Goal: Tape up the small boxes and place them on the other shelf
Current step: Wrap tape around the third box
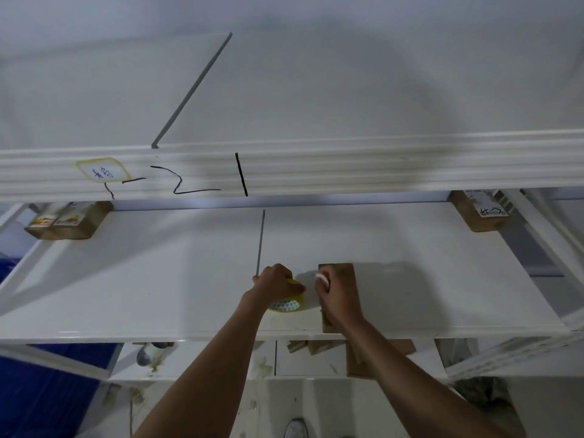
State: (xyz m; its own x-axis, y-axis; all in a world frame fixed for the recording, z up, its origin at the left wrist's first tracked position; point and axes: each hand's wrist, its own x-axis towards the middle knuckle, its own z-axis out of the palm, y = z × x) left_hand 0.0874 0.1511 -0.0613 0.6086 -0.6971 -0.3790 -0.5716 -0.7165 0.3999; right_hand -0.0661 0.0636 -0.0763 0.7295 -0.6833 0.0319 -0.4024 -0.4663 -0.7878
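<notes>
Here, two hands, one tape roll, one box.

Dim, flat overhead light; soft shadows on the white shelf; motion blur and wide-angle bending toward edges.

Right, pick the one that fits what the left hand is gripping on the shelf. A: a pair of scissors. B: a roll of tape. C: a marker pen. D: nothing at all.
B: the left hand has its grip curled over a yellow roll of tape lying on the white shelf, just left of the flat brown box under the right hand.
</notes>
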